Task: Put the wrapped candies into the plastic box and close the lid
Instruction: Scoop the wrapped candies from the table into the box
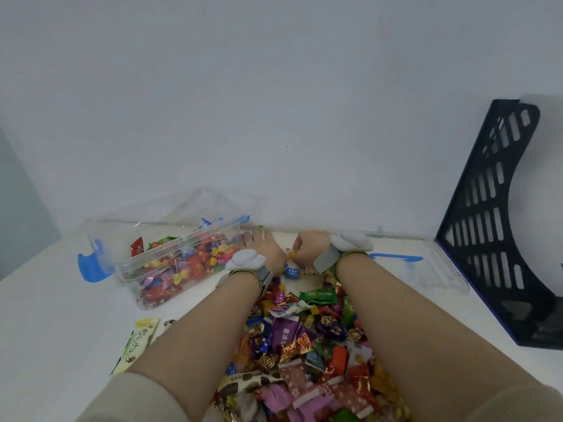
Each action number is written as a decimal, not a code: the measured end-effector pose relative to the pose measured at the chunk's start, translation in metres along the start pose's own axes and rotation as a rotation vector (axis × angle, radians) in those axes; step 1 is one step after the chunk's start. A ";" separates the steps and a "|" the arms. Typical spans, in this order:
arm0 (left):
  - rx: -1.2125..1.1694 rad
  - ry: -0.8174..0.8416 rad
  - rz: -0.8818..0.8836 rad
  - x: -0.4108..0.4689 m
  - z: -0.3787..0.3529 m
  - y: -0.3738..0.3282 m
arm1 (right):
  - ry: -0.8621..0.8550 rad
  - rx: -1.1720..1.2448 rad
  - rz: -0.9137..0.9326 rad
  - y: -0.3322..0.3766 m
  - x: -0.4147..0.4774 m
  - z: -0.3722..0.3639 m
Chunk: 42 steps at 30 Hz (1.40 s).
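Candies (pixel 304 345) lie heaped on the counter (pixel 61 315). The box (pixel 122 268) is part filled, and its lid (pixel 432 272) lies apart at right. Right grip (pixel 309 248) pinches one yellow candy (pixel 292 254). Left grip (pixel 263 249) is spread beside the box. Wrappers judged light, crinkly and slippery: pinch the body, not the twisted ends.

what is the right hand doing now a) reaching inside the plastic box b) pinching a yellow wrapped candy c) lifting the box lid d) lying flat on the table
B: the right hand has its fingers curled round a yellow wrapped candy, outside the plastic box.
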<state>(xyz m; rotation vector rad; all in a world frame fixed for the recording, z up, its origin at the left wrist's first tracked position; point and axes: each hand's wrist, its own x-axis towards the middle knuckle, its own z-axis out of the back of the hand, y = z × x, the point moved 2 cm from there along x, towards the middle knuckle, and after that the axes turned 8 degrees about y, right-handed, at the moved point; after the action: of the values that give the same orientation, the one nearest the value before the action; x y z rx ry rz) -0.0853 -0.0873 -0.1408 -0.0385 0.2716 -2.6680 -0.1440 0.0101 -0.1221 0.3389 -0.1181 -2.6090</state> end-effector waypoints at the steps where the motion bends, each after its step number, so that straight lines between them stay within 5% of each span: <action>1: 0.045 0.012 -0.022 0.002 -0.001 0.002 | -0.038 0.000 -0.002 0.000 -0.002 -0.001; 13: -0.150 -0.119 -0.088 -0.003 0.004 0.001 | -0.030 -0.017 -0.011 -0.009 -0.014 -0.003; 17: -0.049 -0.177 -0.046 -0.004 -0.007 0.001 | -0.098 -0.028 0.017 -0.015 -0.006 -0.019; 23: -0.063 0.014 -0.162 -0.001 -0.017 0.011 | -0.095 -0.038 0.012 -0.021 0.008 -0.022; 33: 0.020 -0.131 -0.303 -0.006 -0.014 0.010 | -0.099 0.004 -0.108 -0.021 0.011 -0.021; 42: -0.336 -0.238 -0.300 -0.024 0.019 0.003 | -0.311 0.244 -0.236 -0.009 -0.010 -0.004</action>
<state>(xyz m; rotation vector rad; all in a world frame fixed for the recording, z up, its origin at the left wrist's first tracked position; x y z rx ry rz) -0.0614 -0.0830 -0.1220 -0.5363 0.6788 -2.8402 -0.1387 0.0231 -0.1252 0.0258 -0.5359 -2.8704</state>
